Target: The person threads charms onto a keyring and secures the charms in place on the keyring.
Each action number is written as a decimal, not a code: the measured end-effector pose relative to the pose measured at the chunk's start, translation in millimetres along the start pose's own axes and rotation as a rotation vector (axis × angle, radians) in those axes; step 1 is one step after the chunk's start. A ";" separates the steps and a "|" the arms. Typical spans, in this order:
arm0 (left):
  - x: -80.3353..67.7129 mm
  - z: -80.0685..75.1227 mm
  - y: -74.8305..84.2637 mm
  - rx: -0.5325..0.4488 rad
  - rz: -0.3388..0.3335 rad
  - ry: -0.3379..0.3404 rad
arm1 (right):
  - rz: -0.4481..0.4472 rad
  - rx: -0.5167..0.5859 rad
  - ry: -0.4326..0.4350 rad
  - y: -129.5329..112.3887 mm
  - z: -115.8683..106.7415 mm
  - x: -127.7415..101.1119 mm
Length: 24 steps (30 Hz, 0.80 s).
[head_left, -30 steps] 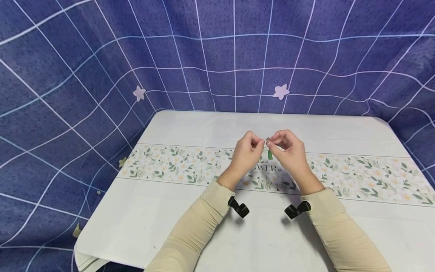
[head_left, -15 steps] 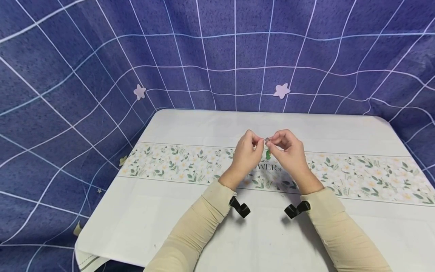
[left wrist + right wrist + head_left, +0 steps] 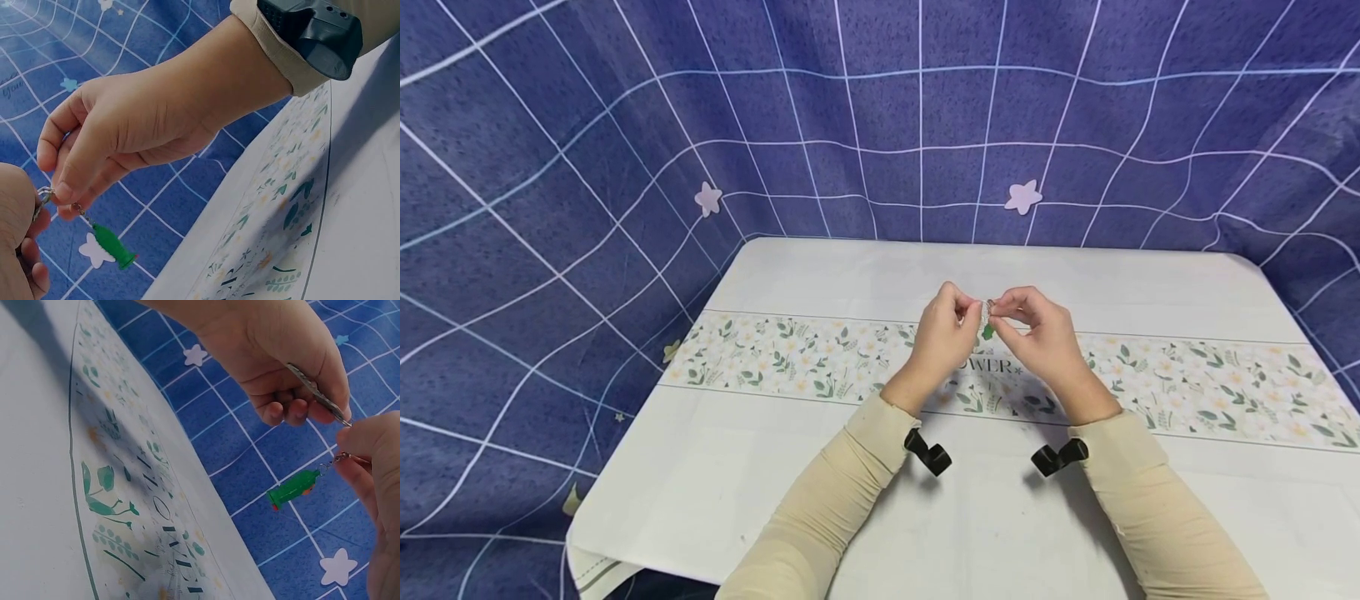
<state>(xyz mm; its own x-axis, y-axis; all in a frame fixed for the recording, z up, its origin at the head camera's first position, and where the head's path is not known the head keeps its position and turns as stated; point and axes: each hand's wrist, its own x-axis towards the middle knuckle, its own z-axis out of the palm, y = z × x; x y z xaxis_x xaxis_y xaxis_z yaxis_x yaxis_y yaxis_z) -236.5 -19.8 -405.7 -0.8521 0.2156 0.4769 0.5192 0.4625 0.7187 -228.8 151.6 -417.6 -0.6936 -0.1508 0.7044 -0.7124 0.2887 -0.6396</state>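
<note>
My left hand and right hand meet fingertip to fingertip above the table. Between my right thumb and fingers I pinch the metal ring of a keychain. From it a green bottle-shaped charm with small red spots dangles on a short chain, clear of the table. In the right wrist view, my left fingers pinch a thin silvery key with an uneven edge, its end reaching my right fingertips. My fingers hide part of the ring and the key's grip end.
Across the white table runs a printed band of flowers and leaves with dark lettering. A blue curtain with white grid lines and stars hangs behind and to the left. Black cameras stick inward from both wrists.
The green charm has swung slightly left and up, and less of it shows beneath my right fingers. Both hands stay almost in place, fingertips still together.
</note>
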 end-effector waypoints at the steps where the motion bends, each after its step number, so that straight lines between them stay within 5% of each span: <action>1: 0.2 -0.1 -0.3 -0.007 -0.002 -0.004 | -0.008 0.007 0.006 0.0 -0.3 0.3; 6: 0.6 -0.5 -0.8 -0.033 -0.017 -0.015 | -0.040 0.056 0.017 -0.1 -1.9 1.2; 20: 0.5 -0.7 2.0 -0.015 -0.048 -0.023 | -0.093 -0.158 -0.017 3.5 -4.3 1.2; 24: 0.8 -1.2 3.2 0.000 -0.052 -0.016 | -0.072 -0.136 -0.017 2.2 -4.9 1.7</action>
<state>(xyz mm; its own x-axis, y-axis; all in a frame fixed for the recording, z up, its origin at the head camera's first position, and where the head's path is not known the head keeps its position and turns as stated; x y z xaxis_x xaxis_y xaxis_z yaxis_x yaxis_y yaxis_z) -235.4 -19.1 -402.4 -0.8791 0.2044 0.4306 0.4738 0.4734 0.7426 -231.0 156.6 -416.3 -0.6441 -0.1913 0.7407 -0.7399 0.4016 -0.5397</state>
